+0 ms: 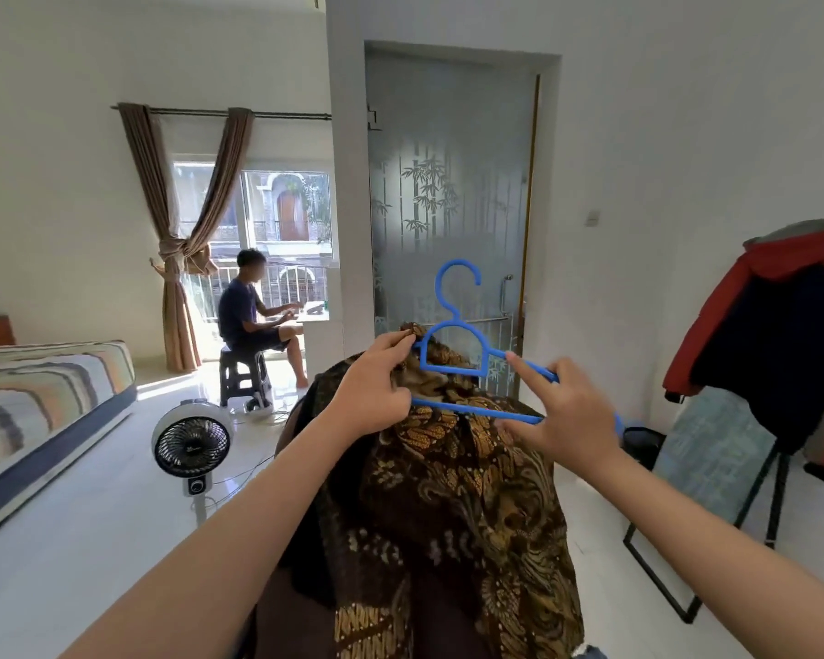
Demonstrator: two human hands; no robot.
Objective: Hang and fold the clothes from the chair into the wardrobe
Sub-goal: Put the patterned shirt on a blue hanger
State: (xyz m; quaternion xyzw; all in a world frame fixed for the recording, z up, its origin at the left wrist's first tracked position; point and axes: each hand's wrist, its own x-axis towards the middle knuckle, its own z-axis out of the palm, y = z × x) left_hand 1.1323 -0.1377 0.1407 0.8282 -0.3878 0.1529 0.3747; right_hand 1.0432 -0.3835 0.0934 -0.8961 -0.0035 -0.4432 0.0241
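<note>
A blue plastic hanger [455,344] is held up in front of me, hook upward. A brown batik shirt [467,497] with gold patterns hangs down from it between my arms. My left hand [377,387] pinches the shirt's collar against the hanger's left shoulder. My right hand [562,416] grips the hanger's right arm and lower bar, index finger stretched along the upper arm. The shirt's lower part runs out of the frame at the bottom.
A frosted glass door [448,192] with bamboo print stands straight ahead. At the right a rack [771,335] carries a red jacket and dark clothes. A floor fan [192,444] stands at the left, beside a striped bed [44,397]. A person sits on a stool [243,378] by the window.
</note>
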